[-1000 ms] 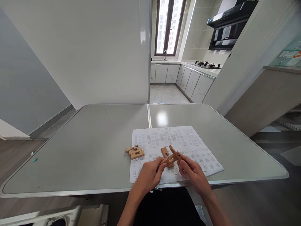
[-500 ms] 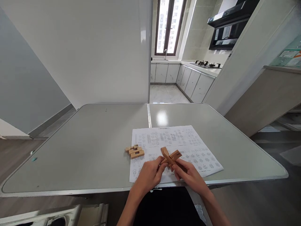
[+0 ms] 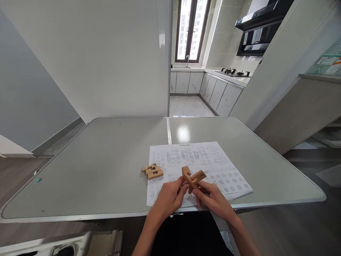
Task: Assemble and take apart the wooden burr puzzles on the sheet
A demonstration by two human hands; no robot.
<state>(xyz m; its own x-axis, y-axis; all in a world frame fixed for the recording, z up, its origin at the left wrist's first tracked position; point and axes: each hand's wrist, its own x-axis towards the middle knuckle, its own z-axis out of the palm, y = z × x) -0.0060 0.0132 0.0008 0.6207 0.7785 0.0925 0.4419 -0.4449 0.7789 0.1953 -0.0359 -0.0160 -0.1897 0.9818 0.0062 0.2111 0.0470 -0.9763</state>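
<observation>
The left hand and right hand pinched the crossed blocks above the sheet. At least two seemed fitted together; the other blocks lay at the sheet's left edge, not yet joined on.

On the table lies a sheet, loose blocks across its left edge, held blocks over it, farther right.

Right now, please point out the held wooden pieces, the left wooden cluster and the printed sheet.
Held wooden pieces [image 3: 198, 176], head view: upper right end.
Left wooden cluster [image 3: 157, 175], head view: nearest bar.
Printed sheet [image 3: 191, 156], head view: upper middle.
</observation>
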